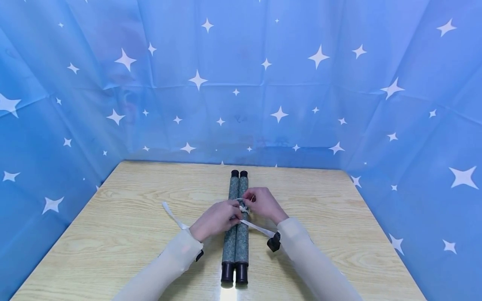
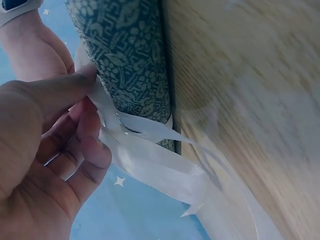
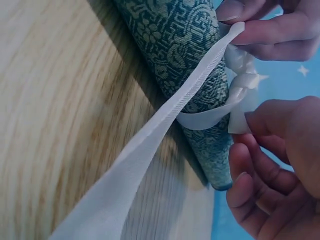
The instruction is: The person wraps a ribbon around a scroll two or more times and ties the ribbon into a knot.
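A hanging scroll (image 1: 242, 246), rolled from both ends into two side-by-side rolls of green patterned brocade, lies lengthwise on the table. White ribbon (image 1: 260, 228) circles its middle; a knot (image 3: 245, 82) of it shows at the scroll's side in the right wrist view. My left hand (image 1: 216, 219) reaches over the rolls and pinches ribbon between thumb and fingers, close beside the knot. Opposite it, my right hand (image 1: 265, 203) pinches another piece of ribbon (image 3: 239, 122) between thumb and index finger. One loose ribbon tail (image 1: 173, 215) extends left past the left hand, another to the right.
Dark end knobs (image 1: 242, 274) cap the rolls. The wood-grain table (image 1: 320, 251) spreads out on both sides. A blue curtain (image 1: 241, 100) with white stars hangs behind the table and along its sides. Small black devices (image 1: 274, 241) sit at both wrists.
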A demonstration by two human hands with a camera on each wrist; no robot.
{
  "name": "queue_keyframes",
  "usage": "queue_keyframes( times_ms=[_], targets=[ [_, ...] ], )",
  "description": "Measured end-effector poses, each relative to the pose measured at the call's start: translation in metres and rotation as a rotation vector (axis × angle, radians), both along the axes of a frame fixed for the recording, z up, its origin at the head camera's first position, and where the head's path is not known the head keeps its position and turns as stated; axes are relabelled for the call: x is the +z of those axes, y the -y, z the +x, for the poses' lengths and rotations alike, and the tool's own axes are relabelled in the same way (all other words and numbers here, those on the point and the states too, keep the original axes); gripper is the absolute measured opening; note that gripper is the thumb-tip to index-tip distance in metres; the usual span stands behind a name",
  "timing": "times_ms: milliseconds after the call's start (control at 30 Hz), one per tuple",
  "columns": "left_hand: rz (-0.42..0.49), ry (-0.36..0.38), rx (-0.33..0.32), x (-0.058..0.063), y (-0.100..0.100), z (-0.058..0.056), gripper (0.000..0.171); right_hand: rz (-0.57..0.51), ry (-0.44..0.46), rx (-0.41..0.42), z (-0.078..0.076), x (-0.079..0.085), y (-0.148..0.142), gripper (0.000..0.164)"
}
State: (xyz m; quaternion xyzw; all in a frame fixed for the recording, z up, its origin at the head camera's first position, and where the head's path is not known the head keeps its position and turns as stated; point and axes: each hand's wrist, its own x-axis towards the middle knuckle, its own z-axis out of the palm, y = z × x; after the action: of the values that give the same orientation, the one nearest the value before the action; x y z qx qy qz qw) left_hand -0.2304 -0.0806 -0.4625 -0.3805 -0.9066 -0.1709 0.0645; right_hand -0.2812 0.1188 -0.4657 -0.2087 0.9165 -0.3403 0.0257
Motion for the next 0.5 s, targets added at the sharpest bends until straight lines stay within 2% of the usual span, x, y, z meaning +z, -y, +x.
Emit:
queue_keyframes(
  times_ms=[100,267,400,500],
  targets=[
    [0.059,0.063,0.007,0.0021,-0.0008,0.0001,0.005,-0.012,0.009,-0.005,0.0016,0.0012,-0.0025,0.011],
    [0.210,0.189,0.035,0.0055,-0.0033,-0.0025,0.003,-0.030,0.033,-0.030,0.0044,0.0029,-0.0071,0.011],
    [0.327,0.264,0.101,0.0054,-0.0060,-0.0059,0.009,-0.054,0.057,-0.040,0.0072,0.0050,-0.0095,0.010],
    [0.384,0.292,0.160,0.0048,-0.0083,-0.0089,0.011,-0.075,0.067,-0.043,0.0103,0.0070,-0.0104,0.009]
  ],
)
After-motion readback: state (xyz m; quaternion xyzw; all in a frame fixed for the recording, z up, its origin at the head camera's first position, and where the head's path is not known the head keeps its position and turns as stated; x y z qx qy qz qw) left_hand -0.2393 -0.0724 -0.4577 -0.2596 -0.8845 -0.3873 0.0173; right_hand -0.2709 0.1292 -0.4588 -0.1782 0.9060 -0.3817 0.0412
